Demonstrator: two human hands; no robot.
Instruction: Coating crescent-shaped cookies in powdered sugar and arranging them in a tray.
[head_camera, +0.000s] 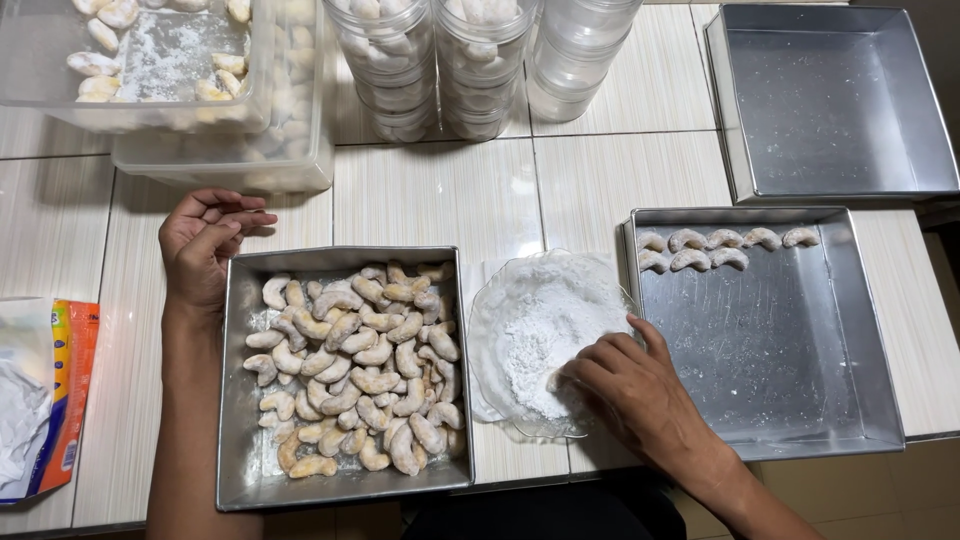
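Tiled table (440, 190), three metal trays (770, 340), seven coated crescents (725, 240), right hand (630, 385) fingers in sugar bowl (540, 320), left hand (205, 240) loosely open

Table (440, 190): pale cream tiles, fine streaked grain, dark grout lines. Trays: dull silver metal, lower left (235, 400), right (860, 330), upper right (830, 100). Cookies (355, 365): tan-beige crescents, dusted white. Dish (490, 330): clear glass, holding white powder (540, 335). Tubs (180, 90), upper left: clear plastic, white-frosted inside. Jars (480, 60), top centre: clear. Packet (70, 400), left edge: orange and white.

One head-worn camera looks almost straight down, close above the tiled table (440, 190) and both forearms.
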